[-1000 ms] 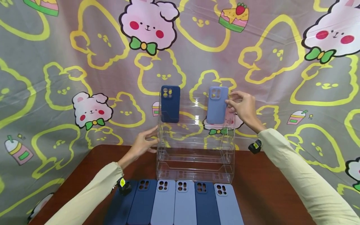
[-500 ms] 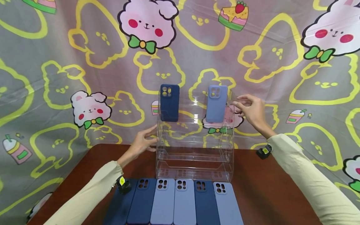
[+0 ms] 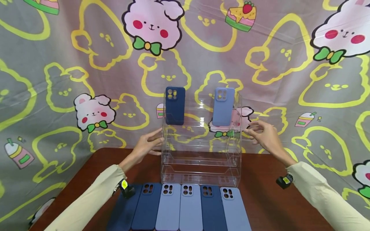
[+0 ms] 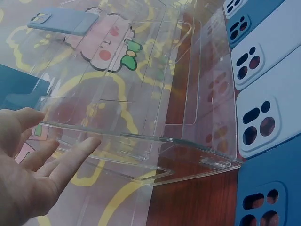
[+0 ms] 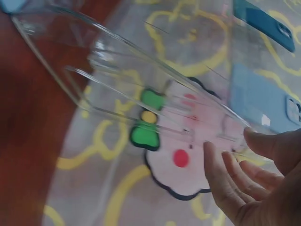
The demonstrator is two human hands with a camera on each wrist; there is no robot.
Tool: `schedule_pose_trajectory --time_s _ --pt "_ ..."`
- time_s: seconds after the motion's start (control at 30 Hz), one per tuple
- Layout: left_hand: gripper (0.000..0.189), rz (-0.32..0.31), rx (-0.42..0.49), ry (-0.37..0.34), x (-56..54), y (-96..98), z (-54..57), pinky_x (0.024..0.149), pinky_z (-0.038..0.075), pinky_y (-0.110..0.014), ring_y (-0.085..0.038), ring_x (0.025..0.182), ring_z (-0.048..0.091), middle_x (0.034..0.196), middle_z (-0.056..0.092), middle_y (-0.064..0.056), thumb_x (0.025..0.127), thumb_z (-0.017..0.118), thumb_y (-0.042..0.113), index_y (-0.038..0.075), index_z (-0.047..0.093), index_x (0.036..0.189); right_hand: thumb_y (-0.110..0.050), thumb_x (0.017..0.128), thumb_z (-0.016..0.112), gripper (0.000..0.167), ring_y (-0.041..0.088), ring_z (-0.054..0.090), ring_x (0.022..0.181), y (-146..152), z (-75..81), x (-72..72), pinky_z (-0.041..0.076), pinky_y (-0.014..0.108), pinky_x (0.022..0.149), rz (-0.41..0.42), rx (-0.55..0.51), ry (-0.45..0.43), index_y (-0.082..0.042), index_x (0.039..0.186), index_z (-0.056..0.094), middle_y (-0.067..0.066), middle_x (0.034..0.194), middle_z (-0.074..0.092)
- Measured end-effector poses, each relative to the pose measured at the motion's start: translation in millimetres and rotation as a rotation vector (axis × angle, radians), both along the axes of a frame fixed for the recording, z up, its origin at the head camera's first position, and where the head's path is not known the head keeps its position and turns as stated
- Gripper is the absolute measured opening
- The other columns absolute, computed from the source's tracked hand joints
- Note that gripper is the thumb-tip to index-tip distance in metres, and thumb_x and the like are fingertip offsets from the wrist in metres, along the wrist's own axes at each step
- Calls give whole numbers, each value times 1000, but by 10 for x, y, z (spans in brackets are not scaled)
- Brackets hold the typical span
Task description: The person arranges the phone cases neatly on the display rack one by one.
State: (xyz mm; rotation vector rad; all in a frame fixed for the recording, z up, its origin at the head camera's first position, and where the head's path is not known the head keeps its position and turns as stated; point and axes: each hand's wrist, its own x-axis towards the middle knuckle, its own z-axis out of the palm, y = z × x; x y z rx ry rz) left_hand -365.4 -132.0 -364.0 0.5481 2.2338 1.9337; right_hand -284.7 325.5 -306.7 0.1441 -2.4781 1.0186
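Note:
A clear acrylic tiered display stand (image 3: 200,160) stands on the table. In its top tier, a dark blue phone case (image 3: 175,107) stands upright at the left and a light lavender-blue phone case (image 3: 223,108) at the right. My left hand (image 3: 145,144) is at the stand's left side, fingertips right at the edge, fingers spread loosely in the left wrist view. My right hand (image 3: 266,136) hovers beside the stand's right side, fingers loosely bent and holding nothing. In front of the stand lies a row of several phone cases, among them a light blue one (image 3: 190,208) and a dark blue one (image 3: 147,208).
The brown wooden table (image 3: 277,199) extends to both sides of the stand. Behind it hangs a curtain (image 3: 202,61) printed with cartoon rabbits. The stand's lower tiers have thin clear front lips.
My right hand has let go of the lavender-blue case and moved right and down along the stand's side. My left hand has stayed at the left side.

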Motion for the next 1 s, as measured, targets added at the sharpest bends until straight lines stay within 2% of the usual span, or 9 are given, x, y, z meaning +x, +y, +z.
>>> schedule_pose_trajectory --time_s 0.1,0.2,0.3,0.4,0.57,0.63,0.77,1.0 --pt "63 3 4 -9 1 14 8 86 67 -54 -50 134 55 159 44 -29 106 65 18 17 38 164 -24 101 73 47 19 75 67 6 -169 105 65 31 53 -15 46 -72 6 134 61 34 110 73" --pt "63 7 19 -7 -6 26 22 85 67 -53 -49 135 56 157 46 -29 106 64 14 16 39 163 -19 100 73 46 24 75 69 -21 -332 184 65 31 52 2 62 -139 7 136 60 32 111 73" --pt "63 20 20 15 -14 24 31 82 68 -51 -50 134 55 157 46 -31 105 63 10 14 39 163 -11 100 73 44 28 76 74 -69 -471 235 67 34 55 42 32 -171 9 136 58 30 109 73" --pt "63 35 4 40 -13 15 30 79 69 -51 -51 132 57 157 44 -32 105 62 6 12 39 163 -6 98 73 43 33 76 80 -115 -564 275 68 39 56 65 -16 -165 9 135 57 28 105 73" --pt "63 30 -1 67 -1 18 8 77 69 -50 -53 128 59 157 42 -34 105 61 3 10 37 163 -6 98 74 42 26 76 75 -141 -653 344 67 34 54 47 -23 -202 8 134 57 26 105 75" --pt "64 25 2 76 5 26 -3 76 69 -49 -53 125 60 157 42 -35 104 61 1 9 37 163 -6 98 73 42 23 75 74 -143 -688 375 67 33 55 46 -13 -245 9 134 57 27 106 74" --pt "65 14 0 91 13 43 -20 76 69 -49 -53 121 63 156 43 -35 103 61 0 8 36 163 -3 97 73 41 27 74 79 -150 -771 442 68 39 57 44 -13 -355 10 132 55 28 108 71" --pt "66 12 -10 103 -14 62 -35 76 69 -46 -53 118 65 156 43 -35 103 61 -1 8 36 163 -6 91 80 52 31 72 81 -183 -921 564 68 42 56 76 -19 -585 11 131 51 24 106 64"
